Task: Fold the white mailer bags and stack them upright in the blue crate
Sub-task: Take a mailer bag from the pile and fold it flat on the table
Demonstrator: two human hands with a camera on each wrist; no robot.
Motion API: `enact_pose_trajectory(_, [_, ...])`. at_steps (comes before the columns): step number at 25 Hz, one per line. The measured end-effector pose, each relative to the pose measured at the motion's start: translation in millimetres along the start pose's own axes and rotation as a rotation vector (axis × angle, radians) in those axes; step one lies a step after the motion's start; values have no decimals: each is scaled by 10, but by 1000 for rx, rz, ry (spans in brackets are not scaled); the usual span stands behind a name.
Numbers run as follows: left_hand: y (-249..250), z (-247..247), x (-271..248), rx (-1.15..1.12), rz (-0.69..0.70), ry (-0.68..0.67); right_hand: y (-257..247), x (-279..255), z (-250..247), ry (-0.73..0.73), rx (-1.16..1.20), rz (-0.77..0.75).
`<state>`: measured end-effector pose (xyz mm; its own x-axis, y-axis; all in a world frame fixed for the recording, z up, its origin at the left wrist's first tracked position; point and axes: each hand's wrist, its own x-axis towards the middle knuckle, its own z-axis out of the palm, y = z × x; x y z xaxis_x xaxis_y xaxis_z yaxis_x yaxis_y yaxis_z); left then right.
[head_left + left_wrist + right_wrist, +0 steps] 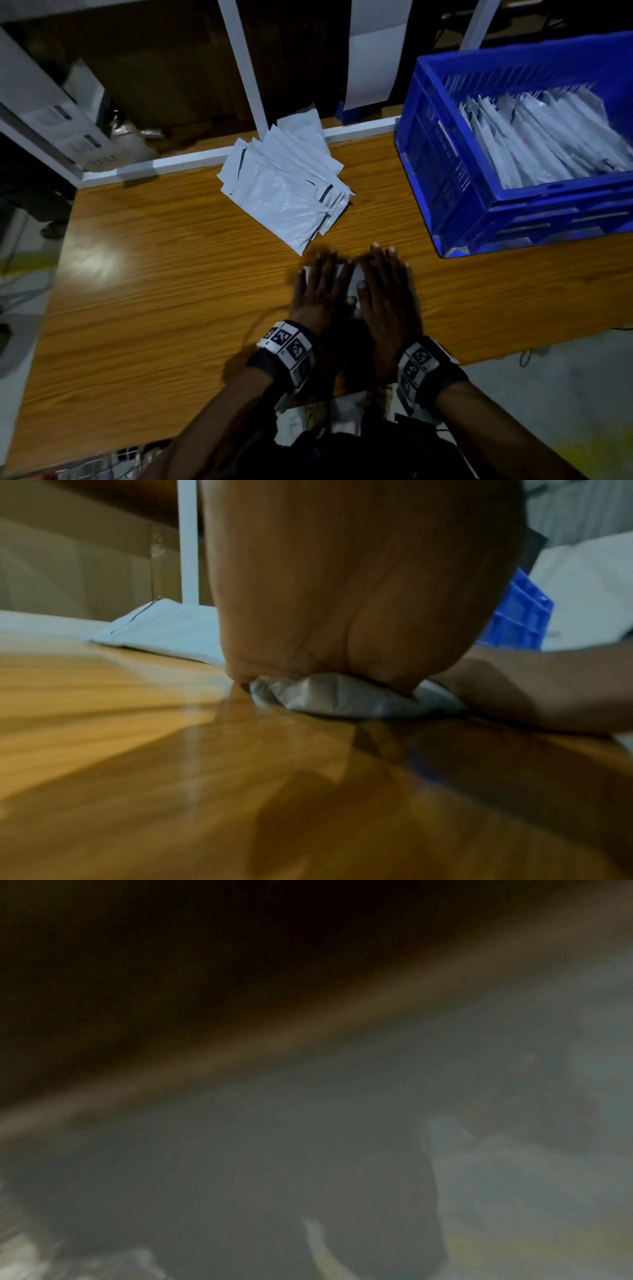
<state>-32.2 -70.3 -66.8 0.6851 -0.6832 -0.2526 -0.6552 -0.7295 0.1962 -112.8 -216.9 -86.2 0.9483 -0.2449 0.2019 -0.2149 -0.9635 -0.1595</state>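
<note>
Both my hands lie flat, fingers straight, side by side on one white mailer bag (352, 286) near the table's front middle. The left hand (320, 287) and right hand (388, 291) cover nearly all of it; only slivers of white show between and beside them. In the left wrist view my palm (342, 588) presses the puffed folded bag (335, 696) onto the wood. A loose pile of flat white mailer bags (291, 185) lies farther back on the table. The blue crate (479, 212) stands at the right, with several folded bags (548, 137) upright inside. The right wrist view is dark and blurred.
The wooden table (154, 291) spreads to the left and front of my hands. A white frame post (245, 68) and rail (137, 168) run along the table's back edge, with cardboard boxes (154, 68) behind. Grey floor (548, 394) shows at the lower right.
</note>
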Motion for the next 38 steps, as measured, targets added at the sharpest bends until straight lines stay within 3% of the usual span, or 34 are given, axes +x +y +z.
enact_pose_trajectory(3, [37,-69,57,13,-39,-68,14,17,17,7,-2,33])
enact_pose_trajectory(9, [12,-114,231,-25,-45,-140,-38,95,-35,-128,-108,81])
enact_pose_trajectory(12, [5,-69,157,-23,17,51,-35,117,-147,-175,-100,107])
enact_pose_trajectory(16, [-89,41,-83,27,90,85,-62,93,-253,-256,17,139])
enact_pose_trajectory(22, [-95,190,-441,72,190,110,-187,-415,-372,-257,56,164])
enact_pose_trajectory(27, [104,279,-711,61,222,171,-247,-574,-393,-151,126,207])
enact_pose_trajectory(32, [217,358,-875,-36,117,243,-198,-569,-288,-80,63,158])
enact_pose_trajectory(38, [428,344,-866,-217,-150,322,-87,-519,-270,-205,4,41])
